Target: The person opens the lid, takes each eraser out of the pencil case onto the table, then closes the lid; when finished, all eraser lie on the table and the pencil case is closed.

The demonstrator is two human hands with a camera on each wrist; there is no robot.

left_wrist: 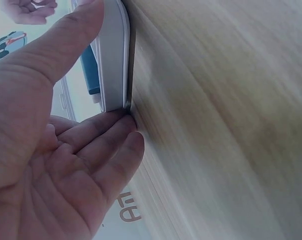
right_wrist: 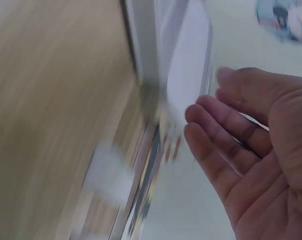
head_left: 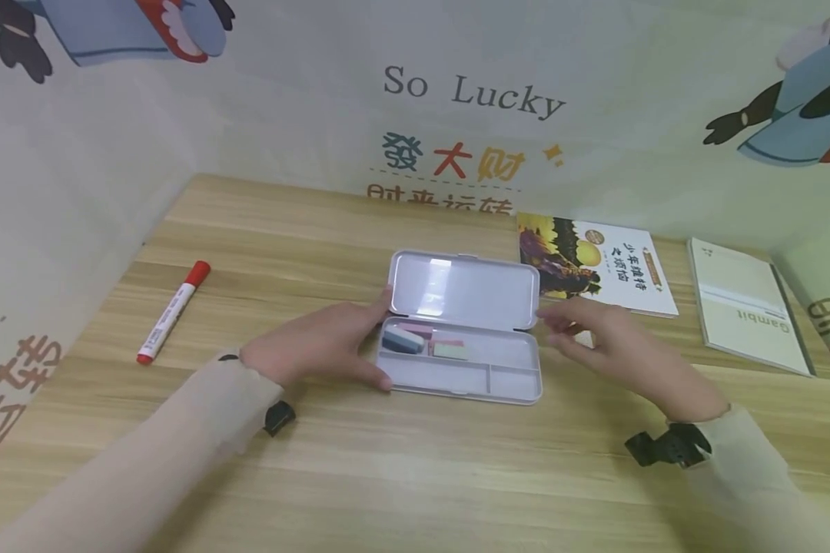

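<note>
A white pencil case (head_left: 456,376) lies on the table with its lid (head_left: 463,292) swung back. In its rear left compartment are a blue-and-white eraser (head_left: 403,340), a pale green eraser (head_left: 449,351) and pink pieces. My left hand (head_left: 325,342) holds the case's left end, thumb at the front corner and fingers toward the hinge side. Just off the right end is my right hand (head_left: 605,338), its fingers loosely bent with nothing between them. Under it, partly hidden, a small white block (right_wrist: 108,175) sits on the table.
A red-capped marker (head_left: 173,313) lies at the left. Behind the right hand are a book with an illustrated cover (head_left: 595,265) and a pale book (head_left: 750,307). A printed cloth (head_left: 456,115) hangs along the table's back edge.
</note>
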